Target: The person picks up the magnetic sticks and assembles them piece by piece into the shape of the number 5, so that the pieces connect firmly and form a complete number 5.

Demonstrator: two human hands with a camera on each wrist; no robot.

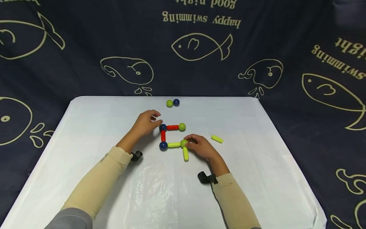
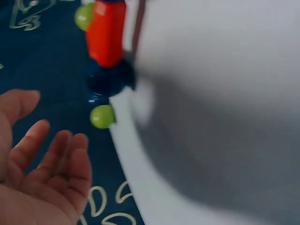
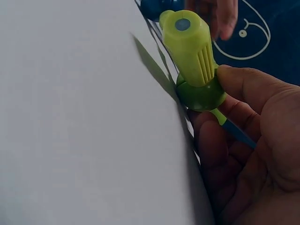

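Observation:
On the white table lies a joined shape of magnetic rods and balls, like an angular C. My right hand (image 1: 201,147) pinches its near green ball (image 1: 183,143) between thumb and fingers. From that ball one yellow-green rod (image 3: 190,49) points toward me, and another yellow-green rod (image 1: 174,144) runs left to a blue ball (image 1: 163,146). A red rod (image 1: 163,136) links this to the far blue ball (image 1: 162,127), where a second red rod (image 1: 172,127) leads to another green ball (image 1: 182,127). Beside the far blue ball, my left hand (image 2: 49,173) has loosely bent fingers and holds nothing.
A loose yellow-green rod (image 1: 217,139) lies right of my right hand. Near the table's back edge, a green ball (image 1: 169,103) and a blue ball (image 1: 176,102) sit side by side. A dark cloth (image 1: 197,79) with fish drawings hangs behind the table (image 1: 257,178).

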